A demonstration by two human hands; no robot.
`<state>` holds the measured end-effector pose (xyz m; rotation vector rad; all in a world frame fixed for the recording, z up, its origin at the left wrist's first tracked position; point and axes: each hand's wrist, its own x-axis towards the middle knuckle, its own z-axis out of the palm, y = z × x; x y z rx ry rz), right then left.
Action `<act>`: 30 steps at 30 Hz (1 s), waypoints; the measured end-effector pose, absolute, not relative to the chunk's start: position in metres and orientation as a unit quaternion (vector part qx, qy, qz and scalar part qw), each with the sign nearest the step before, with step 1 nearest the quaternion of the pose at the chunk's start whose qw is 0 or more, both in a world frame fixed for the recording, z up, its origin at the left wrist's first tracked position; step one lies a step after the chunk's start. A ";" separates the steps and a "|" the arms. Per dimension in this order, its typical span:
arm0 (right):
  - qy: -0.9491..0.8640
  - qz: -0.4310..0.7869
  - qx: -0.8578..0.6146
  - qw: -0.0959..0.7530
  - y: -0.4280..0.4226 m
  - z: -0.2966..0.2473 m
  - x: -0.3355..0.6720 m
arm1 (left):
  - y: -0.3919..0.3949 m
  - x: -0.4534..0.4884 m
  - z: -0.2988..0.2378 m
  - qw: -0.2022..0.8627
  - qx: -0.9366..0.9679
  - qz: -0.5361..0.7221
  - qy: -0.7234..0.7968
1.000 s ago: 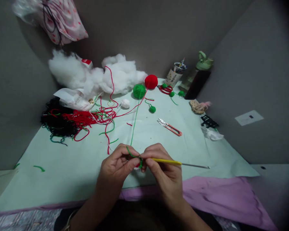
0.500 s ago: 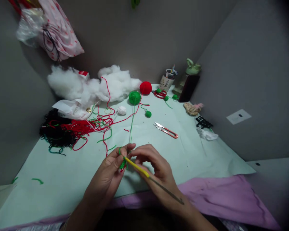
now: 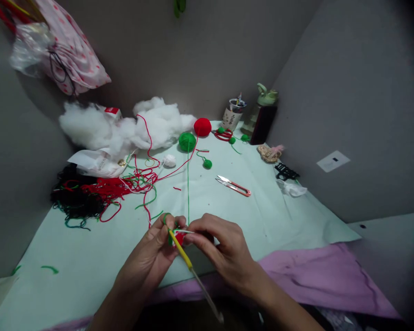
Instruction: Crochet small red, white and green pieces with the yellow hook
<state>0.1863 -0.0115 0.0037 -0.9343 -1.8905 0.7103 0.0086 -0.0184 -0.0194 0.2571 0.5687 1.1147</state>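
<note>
My left hand (image 3: pixel 146 257) is closed on a small crochet piece (image 3: pixel 178 238) in green, red and white. Green yarn loops over its index finger. A crochet hook (image 3: pixel 180 249) with a yellow grip sticks out of the work, its metal shaft slanting down toward me; no fingers of my right hand are around it. With thumb and index finger, my right hand (image 3: pixel 229 248) pinches a white yarn end (image 3: pixel 185 231) beside the piece. From the green yarn ball (image 3: pixel 186 142) a taut strand runs down to my hands.
Orange thread snips (image 3: pixel 233 185) lie beyond my right hand. A red yarn ball (image 3: pixel 202 127), red scissors (image 3: pixel 223 134) and white stuffing (image 3: pixel 158 122) are at the back. Tangled red yarn (image 3: pixel 124 186) and black yarn (image 3: pixel 74 195) lie left. Purple cloth (image 3: pixel 317 276) covers the front right edge.
My right hand has let go of the crochet hook and now pinches the white yarn end. The hook has swung to point more steeply toward me. The crochet piece shows more red.
</note>
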 end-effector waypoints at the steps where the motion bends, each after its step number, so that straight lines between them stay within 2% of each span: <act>1: -0.767 0.276 -0.372 0.443 -0.010 0.005 0.188 | -0.019 0.007 -0.020 0.806 0.123 0.516 0.264; 6: -0.793 0.270 -0.350 0.420 -0.007 0.013 0.198 | -0.024 0.001 -0.022 0.830 0.152 0.465 0.269; 12: -0.830 0.199 -0.363 0.373 -0.008 0.020 0.200 | -0.021 0.006 -0.021 0.813 0.138 0.492 0.278; 16: -0.847 0.134 -0.445 0.259 0.014 0.018 0.214 | -0.015 0.004 -0.018 0.787 0.116 0.531 0.292; 19: -0.804 0.026 -0.592 0.059 0.043 0.013 0.234 | -0.012 -0.003 -0.015 0.770 0.091 0.558 0.295; 20: -0.787 0.009 -0.617 0.025 0.052 0.010 0.241 | -0.011 -0.005 -0.014 0.763 0.082 0.567 0.300; 25: -0.760 -0.004 -0.649 -0.043 0.074 -0.008 0.262 | -0.011 -0.007 -0.012 0.738 0.040 0.614 0.276; 30: -0.755 0.023 -0.654 -0.040 0.077 -0.019 0.265 | -0.011 -0.003 -0.010 0.756 0.028 0.611 0.234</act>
